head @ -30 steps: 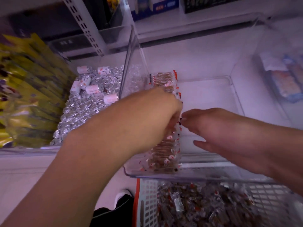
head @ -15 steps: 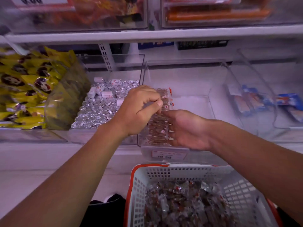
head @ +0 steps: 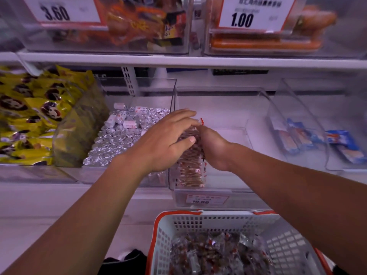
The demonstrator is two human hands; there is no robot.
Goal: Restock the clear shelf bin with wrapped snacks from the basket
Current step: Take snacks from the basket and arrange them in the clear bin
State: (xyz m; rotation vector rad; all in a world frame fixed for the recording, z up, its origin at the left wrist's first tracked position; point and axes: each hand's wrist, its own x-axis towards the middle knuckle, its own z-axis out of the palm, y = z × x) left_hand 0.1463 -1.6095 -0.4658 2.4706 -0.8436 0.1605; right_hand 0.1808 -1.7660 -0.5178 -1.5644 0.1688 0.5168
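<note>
1. Clear shelf bin: sits on the middle shelf at centre frame. A single row of wrapped snacks stands along its left wall; the bin floor to the 3 o'clock side of that row is bare.
2. Bin label: fixed to the bin's front lip, red-bordered. The figures appear to read "10.80"; the smaller print is too blurred to read.
3. Left hand: reaches into the bin from 7 o'clock. Grip wide, fingers extended and laid over the top of the snack row, thumb lying on the wrappers.
4. Right hand: enters from 4 o'clock and lies against the right side of the same row, fingertips meeting the left hand's at the row's far end. Whether its grip closes on a wrapper cannot be told.
5. Basket: white mesh with an orange rim, at 6 o'clock, directly below the bin. It holds a loose heap of clear-wrapped brown snacks.
6. Neighbouring bin at 9 o'clock: silver foil-wrapped pieces with several white-labelled rolls on top.
7. Far 9 o'clock: yellow packets bearing a cartoon face; text unreadable.
8. At 3 o'clock: blue-wrapped bars in two clear bins.
9. Upper shelf, 11 o'clock: price card reading "3.60" before orange packets.
10. Upper shelf, 1 o'clock: price card reading "1.00", with a blurred line of characters above it, before orange sausage-shaped sticks.
</note>
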